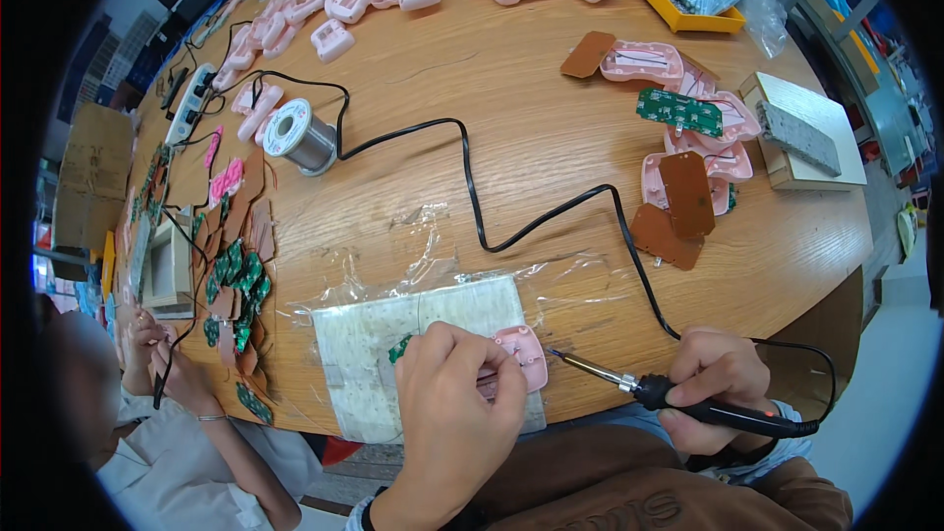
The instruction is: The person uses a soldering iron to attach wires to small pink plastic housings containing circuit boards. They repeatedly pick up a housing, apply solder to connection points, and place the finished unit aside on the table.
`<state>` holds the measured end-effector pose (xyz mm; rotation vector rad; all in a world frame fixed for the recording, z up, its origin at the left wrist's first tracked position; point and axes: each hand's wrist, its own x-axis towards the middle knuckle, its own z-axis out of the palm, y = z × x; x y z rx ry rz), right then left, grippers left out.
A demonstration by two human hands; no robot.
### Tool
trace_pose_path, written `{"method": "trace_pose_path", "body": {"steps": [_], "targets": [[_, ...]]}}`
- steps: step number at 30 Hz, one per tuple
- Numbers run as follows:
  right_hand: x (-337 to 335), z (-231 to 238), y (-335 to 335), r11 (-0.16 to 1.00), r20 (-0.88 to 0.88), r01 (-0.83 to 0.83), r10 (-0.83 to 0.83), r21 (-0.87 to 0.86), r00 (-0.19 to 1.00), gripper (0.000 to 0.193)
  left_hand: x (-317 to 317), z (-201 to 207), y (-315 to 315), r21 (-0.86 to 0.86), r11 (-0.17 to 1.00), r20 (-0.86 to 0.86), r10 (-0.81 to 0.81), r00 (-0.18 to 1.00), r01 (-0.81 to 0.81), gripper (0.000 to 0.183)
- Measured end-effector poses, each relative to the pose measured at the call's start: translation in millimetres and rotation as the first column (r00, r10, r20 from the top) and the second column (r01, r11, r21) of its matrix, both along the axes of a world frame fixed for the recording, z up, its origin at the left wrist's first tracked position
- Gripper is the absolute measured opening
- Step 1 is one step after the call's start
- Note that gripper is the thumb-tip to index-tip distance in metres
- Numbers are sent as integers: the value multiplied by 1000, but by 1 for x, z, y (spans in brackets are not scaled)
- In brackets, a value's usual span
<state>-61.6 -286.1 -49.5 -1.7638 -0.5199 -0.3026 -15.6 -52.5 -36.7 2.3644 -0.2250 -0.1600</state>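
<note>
My right hand (716,388) is closed round the black handle of a soldering iron (651,392). Its metal tip points left, just beside a pink plastic casing (529,358). The casing lies on a pale, stained work mat (359,383) at the table's near edge. Over the casing my left hand (454,413) is pinched, thumb against fingertips. What it grips, if anything, is hidden. Part of a green circuit board (398,348) sticks out beside its knuckles. A thin strand runs up across the mat from behind that hand.
The iron's black cord (475,187) winds across the table past a solder spool (301,138). Pink casings and brown boards (686,195) are heaped at right, near a wooden block (801,133). Green and brown boards (236,285) pile up at left, beside a co-worker (197,442).
</note>
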Motion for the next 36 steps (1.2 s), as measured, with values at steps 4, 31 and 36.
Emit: {"method": "trace_pose_path", "body": {"steps": [4,31,36], "targets": [[-1,1,-2,1000,-34,6,-6,9,999,23,1,-2,-2,13,1000,26,-3,1000,3,12],[-2,-5,2,998,108,64,-65,10,992,24,179,48,-115,179,921,389,-390,835,347,61],[-3,-6,-4,996,-15,67,-67,58,998,25,280,18,-38,510,844,666,-264,698,-167,21]]}}
